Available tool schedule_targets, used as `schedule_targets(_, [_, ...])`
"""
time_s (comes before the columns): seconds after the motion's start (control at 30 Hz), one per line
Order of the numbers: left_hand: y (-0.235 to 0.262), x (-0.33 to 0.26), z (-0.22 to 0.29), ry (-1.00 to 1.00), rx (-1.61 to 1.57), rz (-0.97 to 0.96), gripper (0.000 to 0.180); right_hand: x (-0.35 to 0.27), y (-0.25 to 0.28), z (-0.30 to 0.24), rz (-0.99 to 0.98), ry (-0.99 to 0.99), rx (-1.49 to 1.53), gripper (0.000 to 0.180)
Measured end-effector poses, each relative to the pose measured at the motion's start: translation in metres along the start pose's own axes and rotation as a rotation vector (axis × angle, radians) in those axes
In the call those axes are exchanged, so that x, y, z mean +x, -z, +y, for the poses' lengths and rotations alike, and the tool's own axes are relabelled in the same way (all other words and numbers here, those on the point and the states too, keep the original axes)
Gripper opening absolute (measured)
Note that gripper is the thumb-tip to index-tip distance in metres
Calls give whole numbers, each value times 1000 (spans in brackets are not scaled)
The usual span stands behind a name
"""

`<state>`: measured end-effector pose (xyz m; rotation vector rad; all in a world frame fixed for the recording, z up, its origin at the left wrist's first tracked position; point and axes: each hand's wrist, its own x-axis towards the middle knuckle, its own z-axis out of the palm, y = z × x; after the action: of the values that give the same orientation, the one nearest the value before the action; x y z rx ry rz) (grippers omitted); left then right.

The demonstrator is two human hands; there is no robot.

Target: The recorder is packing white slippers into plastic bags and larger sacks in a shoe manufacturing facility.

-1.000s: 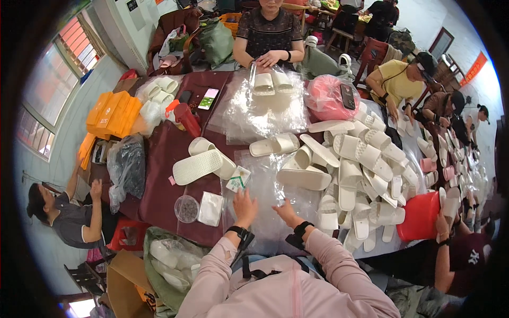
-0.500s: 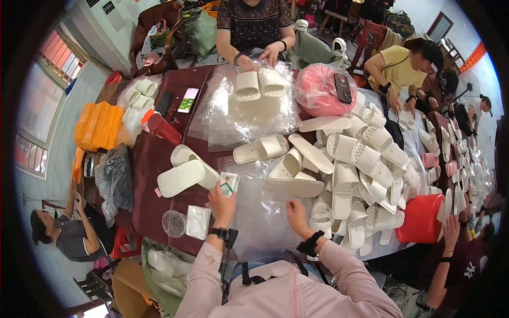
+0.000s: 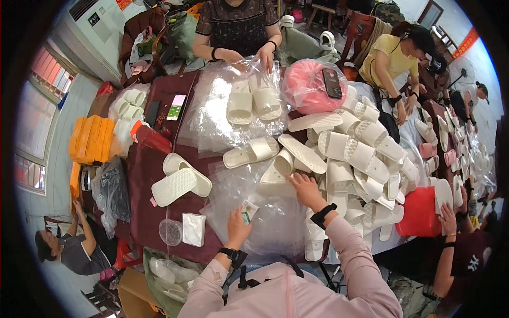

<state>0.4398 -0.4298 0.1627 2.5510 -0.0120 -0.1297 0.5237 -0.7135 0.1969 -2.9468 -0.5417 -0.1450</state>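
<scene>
My left hand (image 3: 239, 229) is closed around a small white-and-green card or packet (image 3: 249, 210), held over a stack of clear plastic bags (image 3: 275, 222). My right hand (image 3: 307, 191) reaches forward with its fingers stretched out. Its fingertips are at the edge of a white slipper (image 3: 279, 188) lying on its side; whether they touch it I cannot tell. Behind that lies another white slipper (image 3: 251, 152) strap up. A pair of white slippers (image 3: 181, 180), one sole up, rests to the left. A big heap of white slippers (image 3: 360, 153) fills the table to the right.
A round clear tub (image 3: 170, 232) and a white stack (image 3: 193, 229) sit at left. Beyond are a red cup (image 3: 154, 139) and phone (image 3: 176, 107). Across, a person bags slippers (image 3: 253, 100). A red bin (image 3: 419, 212) stands at right, near other workers.
My left hand has moved right and nearer with the packet, over the bags. My right hand has moved forward to the slippers. The person opposite now has the slippers inside a bag.
</scene>
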Motion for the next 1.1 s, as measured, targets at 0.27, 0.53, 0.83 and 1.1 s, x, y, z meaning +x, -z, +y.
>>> schedule_targets(0.27, [6,7,19,81,246,-284,90,-3,14,1,-268,-253,7,54])
schedule_targets(0.53, [-3,13,12,116,239,-230,90,-16,127,1,460,-712,628,49])
schedule_targets(0.83, [48,55,32,141,-15,-266,85,-70,221,-26,898,-662,1150,46])
schedule_targets(1.1, [32,92,11,118,172,-295,85,-91,220,-44,343,-791,1327,45])
